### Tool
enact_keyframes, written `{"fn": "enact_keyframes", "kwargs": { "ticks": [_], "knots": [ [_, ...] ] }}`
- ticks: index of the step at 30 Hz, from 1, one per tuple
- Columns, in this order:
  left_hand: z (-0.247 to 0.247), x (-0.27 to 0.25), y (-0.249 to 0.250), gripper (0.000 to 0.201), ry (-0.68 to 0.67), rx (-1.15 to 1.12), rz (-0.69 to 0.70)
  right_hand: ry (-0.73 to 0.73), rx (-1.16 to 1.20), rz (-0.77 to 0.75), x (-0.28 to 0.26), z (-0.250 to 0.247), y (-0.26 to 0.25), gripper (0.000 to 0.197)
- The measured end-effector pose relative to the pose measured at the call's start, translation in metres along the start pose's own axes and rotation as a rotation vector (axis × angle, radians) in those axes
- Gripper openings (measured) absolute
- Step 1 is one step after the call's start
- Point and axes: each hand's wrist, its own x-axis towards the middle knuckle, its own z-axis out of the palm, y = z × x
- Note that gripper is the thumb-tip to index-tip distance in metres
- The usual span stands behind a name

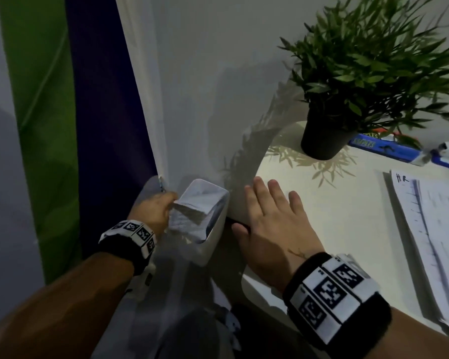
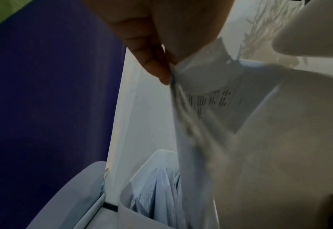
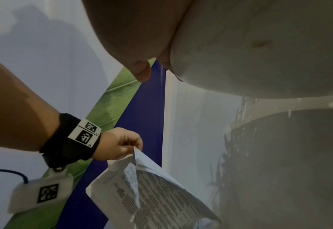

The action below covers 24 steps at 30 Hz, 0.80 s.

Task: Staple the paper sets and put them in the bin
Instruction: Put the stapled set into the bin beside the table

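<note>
My left hand [image 1: 154,209] pinches a corner of a printed paper set [image 1: 192,207] and holds it over the open white bin [image 1: 213,244] that stands on the floor beside the table. In the left wrist view the fingertips [image 2: 161,75] pinch the sheets [image 2: 199,124], which hang down into the bin [image 2: 146,190] where other papers stand. The right wrist view shows the left hand [image 3: 120,144] and the hanging paper set [image 3: 152,193] from the side. My right hand [image 1: 270,224] lies flat and open on the white table [image 1: 335,211] at its left edge, holding nothing.
A potted plant [image 1: 360,81] stands at the back of the table. A blue staples box [image 1: 381,149] lies behind it to the right. More printed papers [image 1: 430,234] lie at the table's right. A white wall and a blue and green panel [image 1: 75,125] are on the left.
</note>
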Motion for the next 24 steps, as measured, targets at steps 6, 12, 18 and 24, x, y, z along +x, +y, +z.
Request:
{"fn": "enact_keyframes", "kwargs": {
  "ticks": [6, 12, 18, 24],
  "knots": [
    [0.004, -0.004, -0.014, 0.025, 0.066, 0.066, 0.128, 0.047, 0.027, -0.022, -0.002, 0.005, 0.001, 0.073],
    [-0.013, 0.011, -0.013, 0.019, -0.028, 0.199, 0.034, 0.086, 0.033, -0.042, -0.001, 0.006, 0.001, 0.081],
    [-0.007, 0.046, 0.004, 0.014, -0.09, 0.169, -0.26, 0.106, 0.017, -0.046, 0.001, 0.01, 0.003, 0.076],
    [0.029, 0.077, 0.015, 0.03, -0.151, 0.21, -0.165, 0.098, 0.012, -0.046, 0.0, 0.01, 0.003, 0.076]
  ]
}}
